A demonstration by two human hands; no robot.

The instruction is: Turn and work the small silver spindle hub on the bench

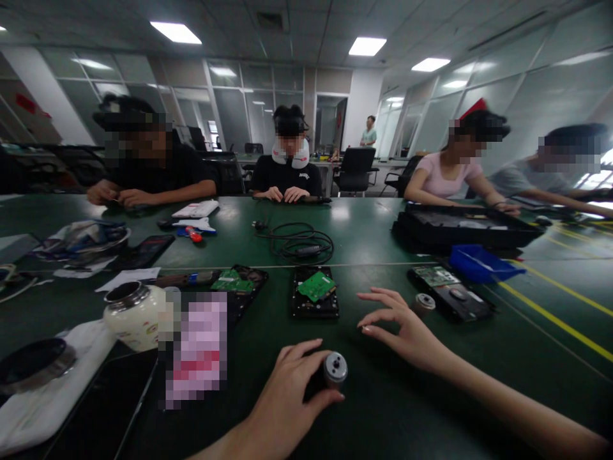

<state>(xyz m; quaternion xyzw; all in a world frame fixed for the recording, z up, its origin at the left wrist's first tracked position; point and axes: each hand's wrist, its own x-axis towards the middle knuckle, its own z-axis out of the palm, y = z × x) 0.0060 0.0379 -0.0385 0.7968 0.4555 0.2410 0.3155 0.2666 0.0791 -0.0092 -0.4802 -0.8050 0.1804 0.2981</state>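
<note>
My left hand [292,396] has its thumb and index finger curled round a small silvery metal cylinder [335,369], whose round top shows several dark holes. To the right and a bit farther off, my right hand [407,332] pinches thumb and index fingertips together, the other fingers stretched out. Whatever lies between those tips is too small to name. Behind its wrist stands a second metal cylinder [425,302]. Beyond my hands lies a black hard drive [313,312] with a loose green circuit board [317,286] on top.
Another hard drive [453,291] lies right, near a blue bin [483,263] and a black tray [464,233]. A coiled cable [301,246] lies farther back. At left are a cream jar [138,322], a phone [108,409] and a screwdriver [186,279]. Several people sit across the green table.
</note>
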